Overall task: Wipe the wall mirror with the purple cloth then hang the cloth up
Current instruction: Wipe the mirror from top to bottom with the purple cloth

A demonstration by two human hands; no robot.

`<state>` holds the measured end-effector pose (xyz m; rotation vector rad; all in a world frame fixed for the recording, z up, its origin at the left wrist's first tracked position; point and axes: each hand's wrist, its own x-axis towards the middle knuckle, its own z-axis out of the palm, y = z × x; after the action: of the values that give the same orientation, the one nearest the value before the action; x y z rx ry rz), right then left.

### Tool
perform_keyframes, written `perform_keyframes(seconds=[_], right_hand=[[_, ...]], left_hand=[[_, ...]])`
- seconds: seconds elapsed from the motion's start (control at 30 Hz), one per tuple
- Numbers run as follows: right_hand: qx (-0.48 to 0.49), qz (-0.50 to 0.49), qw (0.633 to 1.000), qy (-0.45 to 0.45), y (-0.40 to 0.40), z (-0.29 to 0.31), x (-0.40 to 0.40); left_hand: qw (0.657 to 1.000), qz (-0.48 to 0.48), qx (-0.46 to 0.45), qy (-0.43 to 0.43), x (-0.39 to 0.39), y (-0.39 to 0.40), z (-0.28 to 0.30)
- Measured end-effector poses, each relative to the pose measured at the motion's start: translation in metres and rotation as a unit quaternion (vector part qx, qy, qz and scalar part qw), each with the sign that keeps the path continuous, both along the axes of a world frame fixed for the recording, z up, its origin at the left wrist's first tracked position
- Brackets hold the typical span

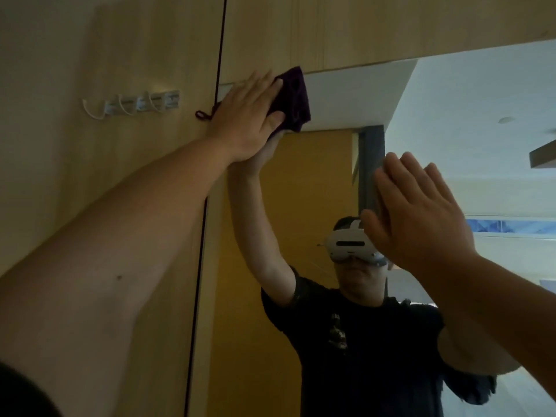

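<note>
Your left hand (245, 115) is pressed flat, fingers spread wide, over the purple cloth (293, 97), pinning it against the upper left corner of the wall mirror (451, 121). Most of the cloth sticks out from under your fingertips toward 2 o'clock of the hand, reaching right up to the mirror's top edge, while its thin hanging loop (203, 114) pokes out past the wrist side at 9 o'clock, lying over the wooden wall panel (90, 191). Your right hand (418, 212) is open too, palm toward the glass, fingers straight and close together, holding nothing; whether it touches the mirror you cannot tell. It sits well apart from the cloth, toward 4 o'clock of it. A row of white wall hooks (132, 105) is mounted on the panel at 9 o'clock from the cloth, beyond the loop.
</note>
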<state>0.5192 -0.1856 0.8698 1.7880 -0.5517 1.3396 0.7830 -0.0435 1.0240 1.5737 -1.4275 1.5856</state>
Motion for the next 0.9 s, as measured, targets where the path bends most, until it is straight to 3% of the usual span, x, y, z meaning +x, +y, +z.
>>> perform_keyframes(seconds=[0.13, 0.23, 0.37, 0.47, 0.57, 0.67, 0.77, 0.9], right_hand=[[0.003, 0.02, 1.0, 0.007, 0.001, 0.002, -0.001], [0.012, 0.039, 0.999, 0.007, 0.004, 0.002, -0.002], [0.016, 0.068, 0.997, 0.009, 0.009, 0.001, -0.004], [0.03, 0.1, 0.994, 0.021, 0.014, 0.002, -0.011], [0.036, 0.113, 0.993, -0.003, 0.015, 0.004, -0.029], [0.051, 0.068, 0.996, -0.016, 0.004, 0.008, -0.053], [0.062, 0.007, 0.998, 0.009, -0.007, 0.009, -0.061], [0.051, 0.006, 0.999, -0.007, -0.013, 0.008, -0.058]], left_hand=[[1.0, -0.007, 0.021, -0.014, 0.014, 0.01, -0.071], [0.999, -0.03, 0.026, -0.025, 0.022, 0.016, -0.166], [0.993, -0.009, 0.058, -0.105, 0.034, 0.017, -0.316], [0.994, -0.007, 0.066, -0.091, 0.036, 0.015, -0.362], [0.992, -0.036, 0.046, -0.113, 0.034, 0.016, -0.353], [0.988, -0.065, -0.03, -0.136, 0.021, 0.013, -0.307], [0.985, -0.084, -0.099, -0.113, -0.01, 0.004, -0.212], [0.984, -0.067, -0.152, -0.069, -0.056, -0.002, -0.062]])
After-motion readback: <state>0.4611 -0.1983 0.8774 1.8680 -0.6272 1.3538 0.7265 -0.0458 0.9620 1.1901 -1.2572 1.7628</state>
